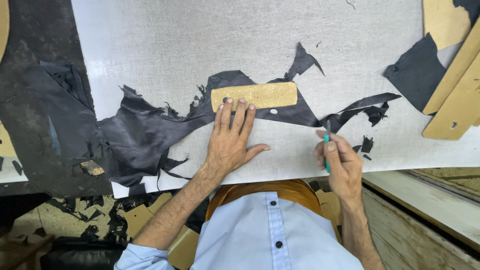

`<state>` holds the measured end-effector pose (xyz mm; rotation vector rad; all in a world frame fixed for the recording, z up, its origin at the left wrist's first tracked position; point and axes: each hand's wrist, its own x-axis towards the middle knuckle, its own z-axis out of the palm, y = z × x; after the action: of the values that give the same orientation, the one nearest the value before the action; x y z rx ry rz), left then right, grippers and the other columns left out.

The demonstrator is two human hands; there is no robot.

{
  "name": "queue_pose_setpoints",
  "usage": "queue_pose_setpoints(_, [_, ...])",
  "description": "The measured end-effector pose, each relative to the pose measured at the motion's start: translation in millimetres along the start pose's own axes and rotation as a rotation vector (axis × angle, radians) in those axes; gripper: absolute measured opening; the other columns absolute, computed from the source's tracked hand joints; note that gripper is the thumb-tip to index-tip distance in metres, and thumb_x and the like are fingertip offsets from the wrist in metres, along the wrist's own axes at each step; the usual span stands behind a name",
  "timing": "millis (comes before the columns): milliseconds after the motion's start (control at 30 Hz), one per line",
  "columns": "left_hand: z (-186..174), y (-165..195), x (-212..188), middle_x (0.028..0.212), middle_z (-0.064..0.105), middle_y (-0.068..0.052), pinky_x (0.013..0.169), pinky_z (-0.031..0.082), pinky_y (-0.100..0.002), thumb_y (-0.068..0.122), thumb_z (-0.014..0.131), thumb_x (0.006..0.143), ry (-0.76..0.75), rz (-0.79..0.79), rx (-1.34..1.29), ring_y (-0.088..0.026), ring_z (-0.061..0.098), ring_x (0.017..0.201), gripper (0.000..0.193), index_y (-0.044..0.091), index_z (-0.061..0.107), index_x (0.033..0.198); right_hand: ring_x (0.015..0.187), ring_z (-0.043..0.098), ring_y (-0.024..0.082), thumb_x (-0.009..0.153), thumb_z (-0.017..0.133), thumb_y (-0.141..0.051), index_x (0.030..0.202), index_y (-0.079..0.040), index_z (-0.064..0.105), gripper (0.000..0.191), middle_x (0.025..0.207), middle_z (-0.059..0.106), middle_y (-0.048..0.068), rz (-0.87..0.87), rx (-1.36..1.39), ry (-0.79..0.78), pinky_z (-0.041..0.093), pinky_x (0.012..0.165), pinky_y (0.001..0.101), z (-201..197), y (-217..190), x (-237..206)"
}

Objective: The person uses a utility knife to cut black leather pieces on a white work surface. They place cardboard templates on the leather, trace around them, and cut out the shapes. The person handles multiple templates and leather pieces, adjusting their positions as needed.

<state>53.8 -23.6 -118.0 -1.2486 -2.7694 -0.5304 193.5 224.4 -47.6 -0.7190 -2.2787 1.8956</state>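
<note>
Cardboard pattern (254,96), a tan rectangle, lies on a piece of black leather (150,130) spread over the grey work board (200,40). Left hand (231,140) presses flat on it, fingers slightly spread. Right hand (337,162) pinches a green pen (327,150), held upright beside the leather, near more cardboard shapes (457,95).

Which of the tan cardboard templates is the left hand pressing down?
The small rectangular template lying on the dark fabric under the left hand; the other templates lie untouched at the right edge.
</note>
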Motion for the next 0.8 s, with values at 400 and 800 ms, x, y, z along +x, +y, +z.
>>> queue_pose_setpoints(400, [-3, 0, 1, 0.159, 0.031, -0.029, 0.125, 0.021, -0.065, 0.079, 0.059, 0.089, -0.019, -0.003, -0.004, -0.05, 0.022, 0.151, 0.106, 0.001, 0.035, 0.157, 0.093, 0.072, 0.018, 0.107, 0.063, 0.001, 0.124, 0.002, 0.062, 0.017, 0.108, 0.071, 0.014, -0.398, -0.442, 0.094, 0.061, 0.078, 0.0291, 4, -18, 43])
queue_pose_setpoints(800, [-4, 10, 4, 0.156, 0.033, -0.028, 0.123, 0.011, -0.072, 0.098, 0.048, 0.074, -0.062, -0.029, 0.076, -0.053, 0.016, 0.15, 0.115, 0.014, 0.05, 0.153, 0.087, 0.073, 0.023, 0.097, 0.074, -0.005, 0.122, -0.003, 0.071, 0.025, 0.104, 0.074, 0.012, -1.059, -0.75, -0.249, 0.061, 0.069, 0.0337, 124, -65, 142])
